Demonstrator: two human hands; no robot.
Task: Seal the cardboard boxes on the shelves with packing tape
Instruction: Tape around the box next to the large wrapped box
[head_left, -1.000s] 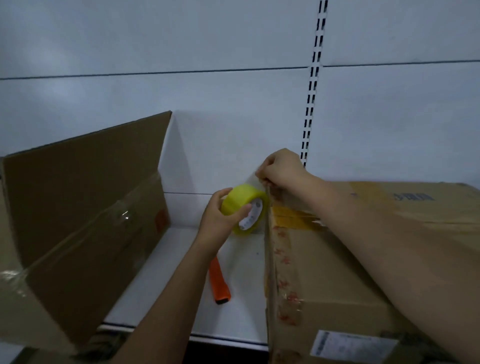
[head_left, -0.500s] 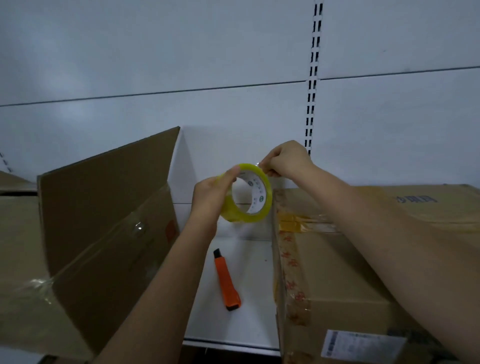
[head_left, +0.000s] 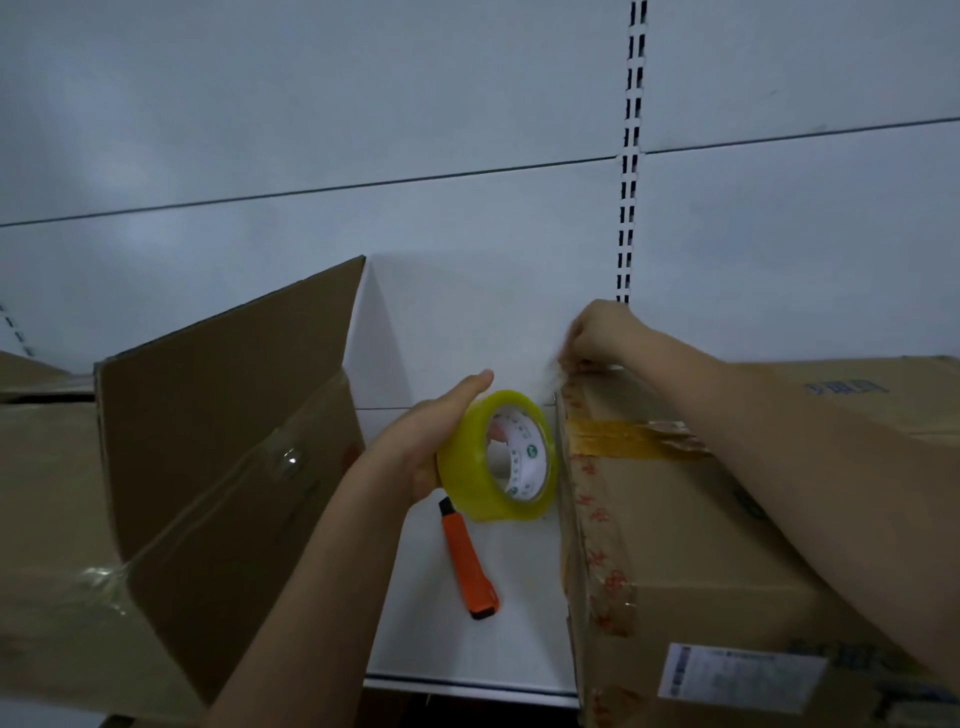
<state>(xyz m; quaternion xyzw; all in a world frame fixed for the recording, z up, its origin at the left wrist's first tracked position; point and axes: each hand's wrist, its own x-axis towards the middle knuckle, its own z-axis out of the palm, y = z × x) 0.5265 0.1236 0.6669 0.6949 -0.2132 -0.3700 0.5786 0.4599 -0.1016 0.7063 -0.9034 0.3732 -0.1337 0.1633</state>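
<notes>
A stockroom or shop storage bay: white metal shelving (head_left: 467, 639) with a slotted upright (head_left: 629, 171) at one o'clock, flanked by taped cardboard cartons (head_left: 727, 519) at four and eight o'clock.

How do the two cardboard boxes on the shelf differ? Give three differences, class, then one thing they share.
1. The left box has a flap standing up; the right box has its top closed.
2. The right box carries a white label; the left box shows none.
3. The right hand touches the right box's far corner; no hand touches the left box.

Both are brown cardboard and carry tape.
</notes>
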